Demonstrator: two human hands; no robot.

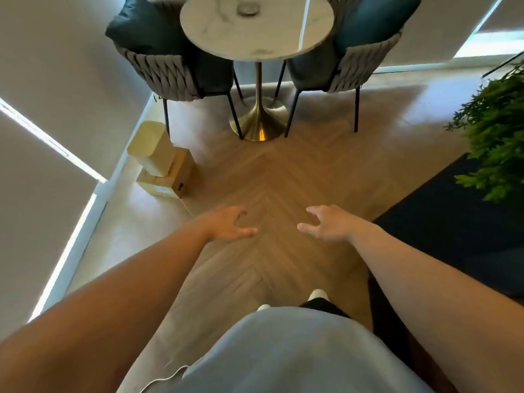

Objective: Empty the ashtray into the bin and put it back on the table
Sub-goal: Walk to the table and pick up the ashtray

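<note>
A glass ashtray (248,9) sits on a round white marble table (256,38) with a gold pedestal foot, at the top of the head view. A pale yellow bin (153,148) stands on the floor at the left, beside the wall. My left hand (229,224) and my right hand (326,224) are stretched out in front of me over the wooden floor, well short of the table. Both hands are open and hold nothing.
Two woven grey chairs (170,69) (351,66) with dark cushions flank the table. Cardboard boxes (167,180) lie next to the bin. A green plant (493,131) and a dark rug (453,222) are on the right. Herringbone wood floor (272,180) lies between me and the table.
</note>
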